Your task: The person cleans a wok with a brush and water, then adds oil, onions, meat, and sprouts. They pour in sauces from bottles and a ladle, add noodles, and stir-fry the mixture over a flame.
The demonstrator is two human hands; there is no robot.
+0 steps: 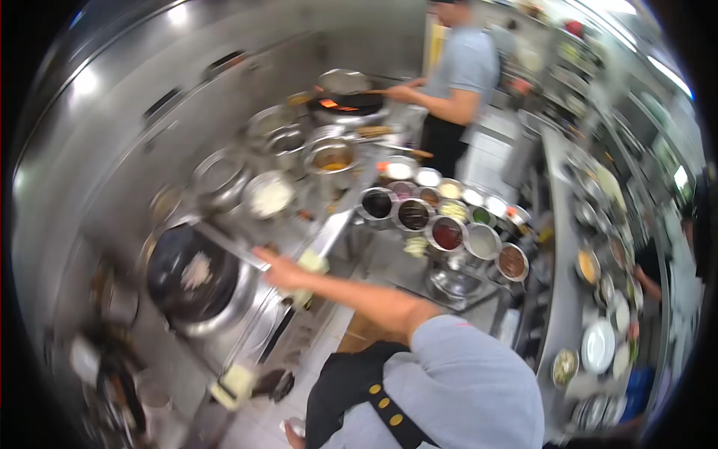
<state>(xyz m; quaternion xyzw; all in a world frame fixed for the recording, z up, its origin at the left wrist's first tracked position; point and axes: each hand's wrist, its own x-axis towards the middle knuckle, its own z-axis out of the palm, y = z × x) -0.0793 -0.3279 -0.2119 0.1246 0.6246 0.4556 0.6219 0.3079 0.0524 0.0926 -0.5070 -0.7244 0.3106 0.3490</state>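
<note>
My right hand (pixel 280 269) is closed round the end of a long metal-handled utensil (pixel 228 245). Its shaft runs along the upper right side of a dark wok (pixel 168 273), and blur hides what its far end is. A small pale heap of food (pixel 197 271) lies in the wok, on a steel stove. Close beside my right wrist hangs a pale yellow-green cloth (pixel 313 263). What seems to be my left hand (pixel 290 435) shows only as a sliver at the bottom edge, next to something white; its fingers cannot be made out.
A bowl of white food (pixel 271 194) and several steel pots stand behind the wok. Sauce containers (pixel 449 233) crowd a stand on the right. A co-worker (pixel 464 75) works at another wok (pixel 348 105). Plates (pixel 598 346) line the far-right counter. Another cloth (pixel 233 385) hangs low left.
</note>
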